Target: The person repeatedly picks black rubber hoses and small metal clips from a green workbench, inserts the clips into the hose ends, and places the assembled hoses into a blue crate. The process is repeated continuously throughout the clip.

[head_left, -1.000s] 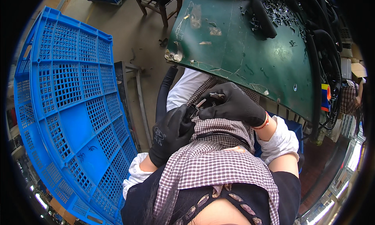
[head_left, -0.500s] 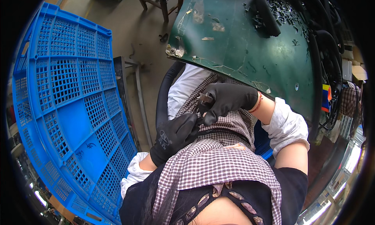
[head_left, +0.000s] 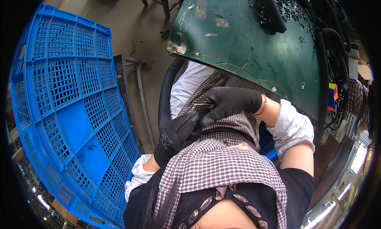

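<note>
Black gloves met over the lap, work looked mid-way

I saw the right hand (head_left: pixel 230 104) pinching a small metal piece (head_left: pixel 203 106) at its fingertips, and the left hand (head_left: pixel 176 135) clenched round a black hose (head_left: pixel 166 92) beside it; the hose curved up under the green table (head_left: pixel 254 46), nothing yet set down there or in the blue crate (head_left: pixel 63 110)

A big blue plastic crate (head_left: pixel 67 110) fills the left of the frame, standing on a brown concrete floor (head_left: pixel 147 42). A worn green worktop (head_left: pixel 254 42) takes the upper right, black hoses (head_left: pixel 337 42) along its far edge. Wooden chair legs (head_left: pixel 162 0) show at top centre.
</note>
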Tool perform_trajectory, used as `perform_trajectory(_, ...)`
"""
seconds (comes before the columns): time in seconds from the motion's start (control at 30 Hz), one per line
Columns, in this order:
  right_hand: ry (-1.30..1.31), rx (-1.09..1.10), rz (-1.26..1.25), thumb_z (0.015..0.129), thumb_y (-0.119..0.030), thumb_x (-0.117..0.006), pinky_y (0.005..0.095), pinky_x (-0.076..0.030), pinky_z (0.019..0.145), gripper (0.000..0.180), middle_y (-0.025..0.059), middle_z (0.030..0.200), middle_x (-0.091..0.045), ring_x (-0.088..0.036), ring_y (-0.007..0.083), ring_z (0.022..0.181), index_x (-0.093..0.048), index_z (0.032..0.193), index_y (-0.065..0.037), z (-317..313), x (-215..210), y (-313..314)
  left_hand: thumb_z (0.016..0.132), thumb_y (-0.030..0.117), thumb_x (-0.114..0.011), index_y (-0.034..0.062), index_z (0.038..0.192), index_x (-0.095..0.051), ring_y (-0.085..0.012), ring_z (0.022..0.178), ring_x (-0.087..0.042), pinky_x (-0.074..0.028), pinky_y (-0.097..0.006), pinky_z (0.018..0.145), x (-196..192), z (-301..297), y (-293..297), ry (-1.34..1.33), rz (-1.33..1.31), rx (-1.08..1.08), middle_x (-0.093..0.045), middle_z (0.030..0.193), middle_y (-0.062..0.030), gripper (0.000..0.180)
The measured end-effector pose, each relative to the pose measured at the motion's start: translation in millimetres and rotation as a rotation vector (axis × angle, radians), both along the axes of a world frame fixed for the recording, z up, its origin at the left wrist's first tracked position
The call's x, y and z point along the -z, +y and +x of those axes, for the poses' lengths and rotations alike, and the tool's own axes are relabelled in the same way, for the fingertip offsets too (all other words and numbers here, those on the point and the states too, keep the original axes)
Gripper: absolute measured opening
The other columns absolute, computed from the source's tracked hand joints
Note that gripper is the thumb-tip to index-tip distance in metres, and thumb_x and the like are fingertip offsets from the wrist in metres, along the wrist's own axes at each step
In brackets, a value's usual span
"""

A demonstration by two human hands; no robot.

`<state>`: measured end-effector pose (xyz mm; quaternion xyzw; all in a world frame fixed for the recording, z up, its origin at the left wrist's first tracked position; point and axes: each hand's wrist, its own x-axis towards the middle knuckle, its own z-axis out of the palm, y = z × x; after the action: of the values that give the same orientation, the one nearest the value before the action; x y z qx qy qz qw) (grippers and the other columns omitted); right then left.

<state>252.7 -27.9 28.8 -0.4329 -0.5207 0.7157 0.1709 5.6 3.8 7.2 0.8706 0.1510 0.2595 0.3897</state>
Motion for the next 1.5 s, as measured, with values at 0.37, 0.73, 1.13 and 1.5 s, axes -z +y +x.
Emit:
perform_trajectory(0.37,-0.486,-0.174,0.463,0.084,-0.014,-0.063,0.0411,-0.051,0.075,0.018,0.014,0.086,-0.066,-0.063,0.0324,0.081,-0.067,0.099,-0.004,23.4,-63.4,-11.8,0.072,0.005,-0.082,0.0003,0.125,-0.054,-0.0304,0.088,-0.071,-0.059,-0.037,0.071,-1.7,2.9,-0.7,-0.027,-0.026,-0.018,-0.067,0.105,-0.0225,0.06)
perform_trajectory(0.73,-0.664,-0.271,0.647,0.078,-0.019,-0.065,0.0399,-0.054,0.061,0.011,0.0101,0.073,-0.067,-0.067,0.0314,0.07,-0.071,0.081,-0.01,-1.0,-64.5,-4.1,0.068,0.009,-0.082,-0.0032,0.114,-0.061,-0.0329,0.085,-0.071,-0.058,-0.037,0.071,11.7,-0.2,-12.0,-0.013,-0.205,0.005,-0.067,0.103,-0.0217,0.052)
perform_trajectory(1.13,-0.848,0.196,0.587,0.081,-0.026,-0.074,0.0388,-0.051,0.064,0.02,0.0123,0.074,-0.063,-0.063,0.0319,0.066,-0.068,0.08,-0.007,53.4,-106.3,-13.6,0.079,0.006,-0.077,0.0002,0.117,-0.062,-0.0261,0.093,-0.067,-0.055,-0.036,0.078,-9.6,-22.7,17.5,0.055,-0.083,-0.515,-0.067,0.103,-0.015,0.041)
perform_trajectory(1.5,-0.795,0.369,1.23,0.073,-0.013,-0.063,0.0401,-0.057,0.06,0.017,0.0145,0.116,-0.062,-0.07,0.0288,0.082,-0.072,0.086,-0.008,17.7,-32.5,-49.9,0.087,0.017,-0.065,-0.0057,0.112,-0.064,-0.0268,0.083,-0.065,-0.053,-0.034,0.072,-102.0,-58.2,68.0,-0.125,0.563,-0.798,-0.068,0.099,-0.0173,0.034)
